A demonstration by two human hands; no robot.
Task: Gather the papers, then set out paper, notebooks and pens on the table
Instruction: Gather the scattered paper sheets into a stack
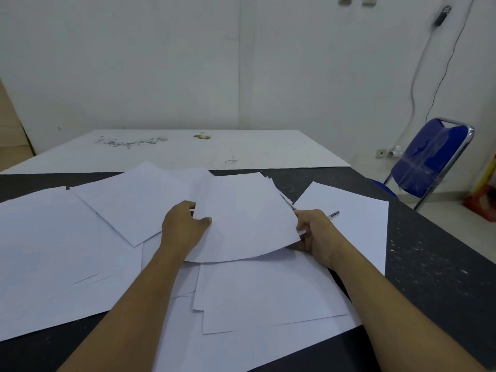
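Observation:
Many white paper sheets (53, 251) lie scattered and overlapping across the dark table (429, 264). Both my hands hold a small stack of sheets (247, 218), slightly lifted and bowed above the others. My left hand (185, 226) grips its left edge with the thumb on top. My right hand (314, 232) grips its right edge. A pen (334, 214) pokes out behind my right hand, lying on a separate sheet (354, 218) at the right. No notebooks are visible.
A white board (188, 151) with stains lies on the far half of the table. A blue folding chair (429, 162) stands at the right beside the table. Cables hang down the white wall behind it.

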